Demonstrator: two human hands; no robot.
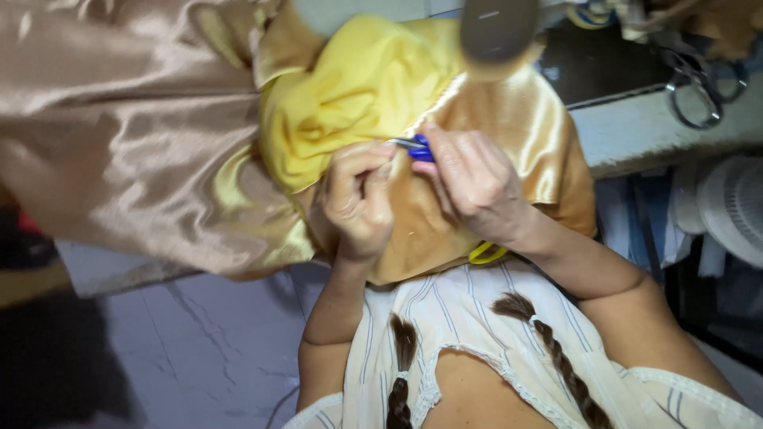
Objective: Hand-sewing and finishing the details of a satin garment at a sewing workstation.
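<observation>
A shiny golden satin cloth (135, 135) with a yellow lining (350, 95) lies bunched over my lap. My left hand (358, 199) pinches the fabric at a seam, fingers closed on it. My right hand (473, 183) holds a small blue-handled thread snipper (417, 147), its metal tip pointing left at the seam beside my left fingers. The two hands almost touch.
A grey table edge (652, 135) runs at the upper right, with a pair of scissors (695, 87) lying on it. A white fan (735, 206) stands at the right. Grey marbled floor (207, 342) shows at lower left. A blurred dark object (497, 32) hangs at the top.
</observation>
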